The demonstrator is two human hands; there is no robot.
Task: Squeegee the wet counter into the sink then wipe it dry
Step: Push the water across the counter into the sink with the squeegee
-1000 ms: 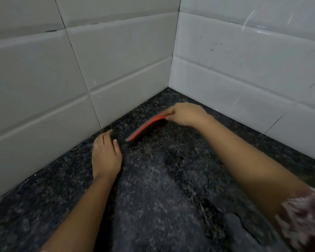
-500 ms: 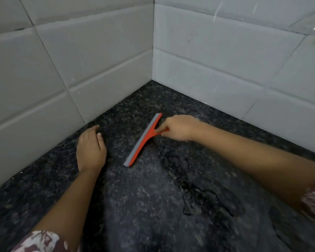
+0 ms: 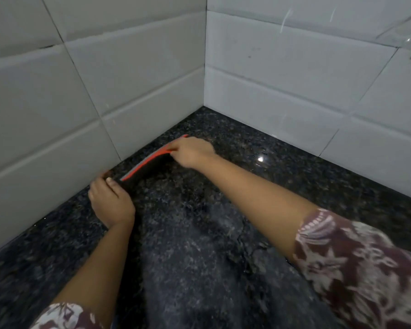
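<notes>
1. White tiled walls (image 3: pixel 128 79) meet in a corner.
2. Black speckled counter (image 3: pixel 199 257) lies wet-streaked.
3. Right hand (image 3: pixel 192 151) grips the red squeegee (image 3: pixel 147 163) on the counter, near the left wall's foot.
4. Left hand (image 3: pixel 112 203) rests loose on the counter, empty, just beside the blade's end.

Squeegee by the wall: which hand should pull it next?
Probably the right hand: it grips the squeegee by its handle. The left hand only rests on the counter beside the blade's end, holding nothing.
</notes>
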